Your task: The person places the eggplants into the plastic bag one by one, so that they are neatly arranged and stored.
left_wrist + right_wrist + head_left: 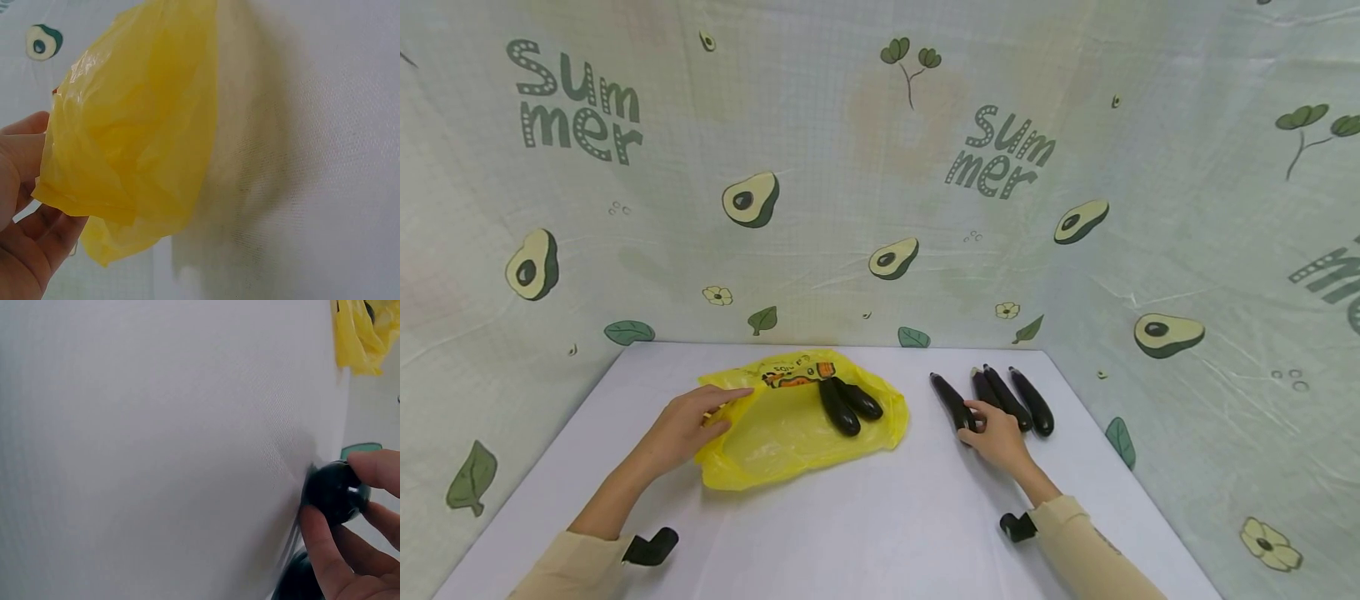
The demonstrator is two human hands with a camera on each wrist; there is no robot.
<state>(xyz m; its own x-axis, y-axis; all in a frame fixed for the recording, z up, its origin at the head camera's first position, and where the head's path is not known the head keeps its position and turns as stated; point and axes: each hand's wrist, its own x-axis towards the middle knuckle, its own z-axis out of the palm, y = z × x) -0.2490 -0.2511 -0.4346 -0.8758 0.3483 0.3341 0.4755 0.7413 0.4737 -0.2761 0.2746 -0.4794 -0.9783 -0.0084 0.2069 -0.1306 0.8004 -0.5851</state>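
A yellow plastic bag with printing lies on the table, its open side toward the left. My left hand holds the edge of that opening, and in the left wrist view the yellow film covers part of the fingers. Two dark eggplants lie in the bag's right half. At the right, my right hand grips the thick end of another eggplant between thumb and fingers. The right wrist view shows the rounded end of this eggplant close to the table surface.
Three more eggplants lie side by side just right of my right hand. The white table meets a hanging cloth printed with avocados at its back and sides. A black wrist mount sits at the left sleeve.
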